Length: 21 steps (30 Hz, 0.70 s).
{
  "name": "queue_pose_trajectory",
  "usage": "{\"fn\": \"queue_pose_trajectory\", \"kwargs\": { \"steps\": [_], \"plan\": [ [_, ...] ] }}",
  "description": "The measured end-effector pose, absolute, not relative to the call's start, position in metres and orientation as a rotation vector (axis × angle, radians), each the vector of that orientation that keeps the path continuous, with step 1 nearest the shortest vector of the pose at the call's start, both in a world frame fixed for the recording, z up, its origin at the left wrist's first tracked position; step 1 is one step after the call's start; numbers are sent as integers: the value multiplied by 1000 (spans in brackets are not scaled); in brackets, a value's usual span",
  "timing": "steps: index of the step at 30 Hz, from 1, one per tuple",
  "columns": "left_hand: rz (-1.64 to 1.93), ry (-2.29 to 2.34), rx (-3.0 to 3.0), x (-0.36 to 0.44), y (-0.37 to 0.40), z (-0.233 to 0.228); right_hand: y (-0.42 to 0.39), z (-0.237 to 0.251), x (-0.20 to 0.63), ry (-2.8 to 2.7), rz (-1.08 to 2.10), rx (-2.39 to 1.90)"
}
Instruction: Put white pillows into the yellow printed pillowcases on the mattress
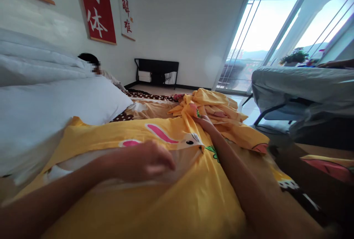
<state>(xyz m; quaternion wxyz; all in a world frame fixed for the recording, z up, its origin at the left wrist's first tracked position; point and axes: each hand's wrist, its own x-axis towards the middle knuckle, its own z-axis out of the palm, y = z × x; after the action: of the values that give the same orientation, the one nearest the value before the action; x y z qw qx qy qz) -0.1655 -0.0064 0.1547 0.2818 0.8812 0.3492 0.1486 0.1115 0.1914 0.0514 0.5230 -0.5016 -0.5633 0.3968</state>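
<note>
A yellow pillowcase (155,209) printed with a white rabbit and green leaves lies spread before me. Through a long opening in it a white filling or pillow (59,172) shows at the left. My left hand (145,159) hovers over this opening; its fingers look curled but are smeared by motion, and I cannot tell whether they touch the cloth. Farther off to the right, my right hand (206,123) is closed on a bunched corner of the pillowcase, near a red and green print. Its fingertips are partly hidden by the fabric.
White pillows (63,99) are piled at the left. Crumpled yellow bedding (218,102) lies beyond my right hand. Another person (110,78) is behind the pillows. A covered table (301,80) stands at the right, and a low black shelf (156,65) is by the wall.
</note>
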Motion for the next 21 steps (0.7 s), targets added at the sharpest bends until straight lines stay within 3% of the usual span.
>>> {"fn": "queue_pose_trajectory", "kwargs": {
  "steps": [2,4,6,11,21],
  "plan": [
    [593,1057,2214,-177,21,172,187,69,110,-1325,922,-1202],
    [874,1498,2215,-190,57,177,178,83,110,-1288,867,-1172],
    [765,1793,2208,-200,91,170,165,93,111,-1251,836,-1139],
    [475,1572,2255,-206,121,142,136,113,117,-1208,844,-1117],
    [815,2080,2247,-227,98,155,107,139,123,-1149,926,-1059]
  ]
}}
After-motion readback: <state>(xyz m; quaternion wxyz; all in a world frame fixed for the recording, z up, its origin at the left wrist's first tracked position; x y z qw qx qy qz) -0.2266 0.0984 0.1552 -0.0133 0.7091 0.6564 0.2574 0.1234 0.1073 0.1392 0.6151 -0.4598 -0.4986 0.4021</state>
